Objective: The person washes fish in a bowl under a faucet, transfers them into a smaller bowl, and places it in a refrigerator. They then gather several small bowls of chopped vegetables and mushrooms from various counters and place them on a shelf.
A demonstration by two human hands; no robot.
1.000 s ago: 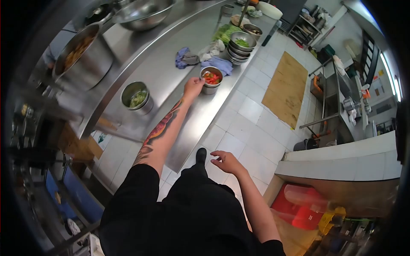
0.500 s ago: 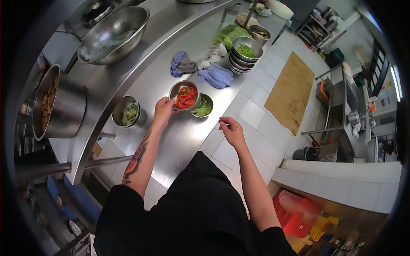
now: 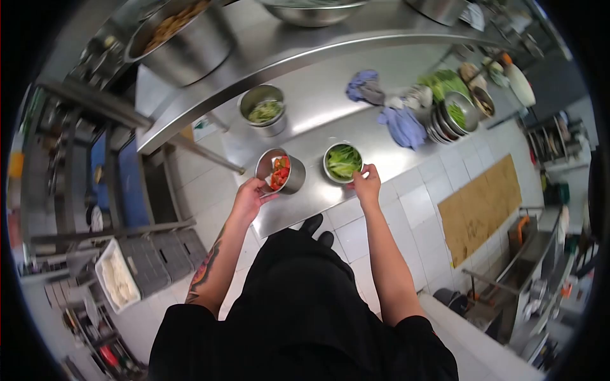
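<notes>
My left hand (image 3: 253,192) grips the rim of a steel container of cut red peppers (image 3: 294,174), which is tilted near the left end of the steel counter (image 3: 318,198). To its right, my right hand (image 3: 366,181) pinches the rim of a round metal container of green leafy vegetables (image 3: 344,161). Behind them stands another steel container (image 3: 272,122) with pale shredded greens in it; neither hand touches that one.
A raised steel shelf (image 3: 273,71) crosses above the counter, bearing a large pot (image 3: 200,54) and a wide bowl (image 3: 316,16). Blue cloths (image 3: 403,127) and stacked bowls (image 3: 464,113) lie to the right. Grey crates (image 3: 149,260) stand at lower left.
The view has swung toward the left. My left hand has carried the pepper container left, away from the leafy greens. My right hand has reached the greens container and taken hold of its rim.
</notes>
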